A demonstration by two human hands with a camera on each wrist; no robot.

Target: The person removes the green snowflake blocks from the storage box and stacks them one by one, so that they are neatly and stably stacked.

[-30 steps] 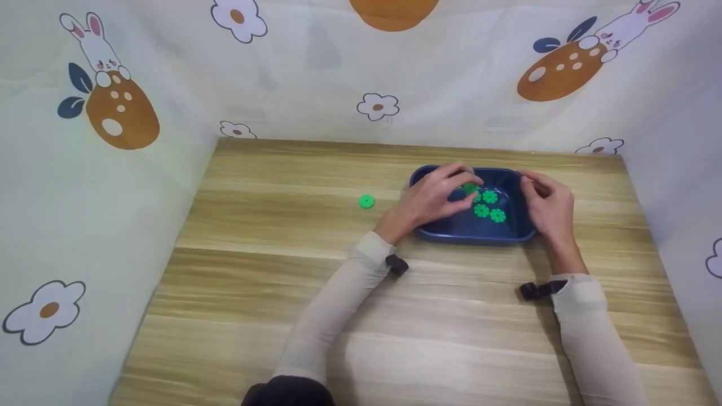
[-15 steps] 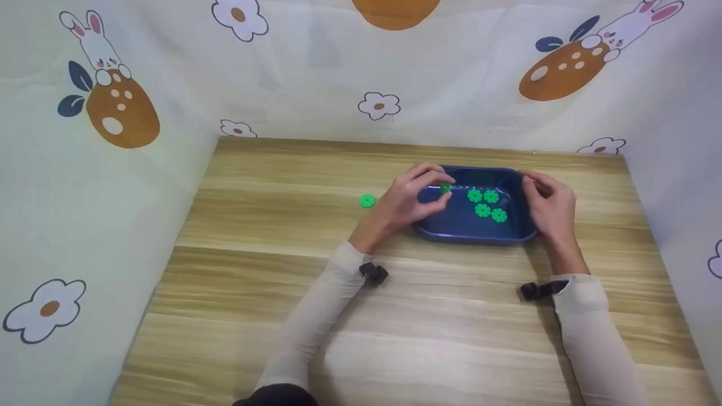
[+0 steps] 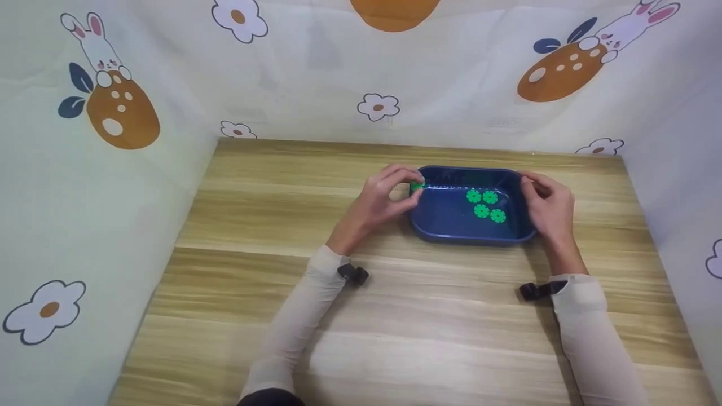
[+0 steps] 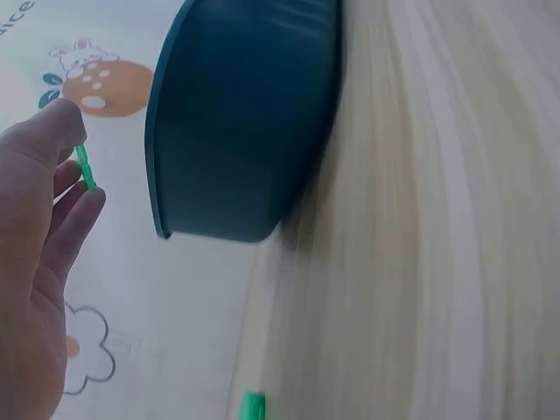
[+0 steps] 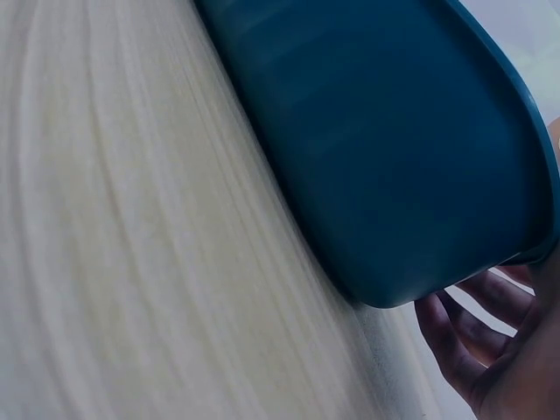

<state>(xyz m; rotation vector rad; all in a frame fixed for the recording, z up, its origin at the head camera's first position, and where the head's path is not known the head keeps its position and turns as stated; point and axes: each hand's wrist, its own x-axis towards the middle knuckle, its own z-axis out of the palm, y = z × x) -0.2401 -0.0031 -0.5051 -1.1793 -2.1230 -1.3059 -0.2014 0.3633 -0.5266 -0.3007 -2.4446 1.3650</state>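
My left hand [image 3: 369,203] pinches a green notched plastic disc [image 4: 85,168] between thumb and fingertips, at the left end of a dark blue plastic tray [image 3: 474,239]. In the left wrist view that disc is edge-on, above the height of the table and beside the tray's wall. Several matching green discs [image 3: 481,211] lie flat on the tray's floor, toward its right side. My right hand [image 3: 554,208] grips the tray's right end, thumb at the rim and fingers [image 5: 448,341] against the outer wall.
Another green piece [image 4: 252,406] sits on the wood-grain table [image 3: 395,338], partly cut off in the left wrist view; in the head view my left hand hides that spot. A printed cloth [image 3: 304,73] with bunnies and flowers walls the table's back and sides.
My left hand has drawn left from over the tray's discs to its left end, carrying the pinched disc and covering the loose one on the table. My right hand and the tray stay put.
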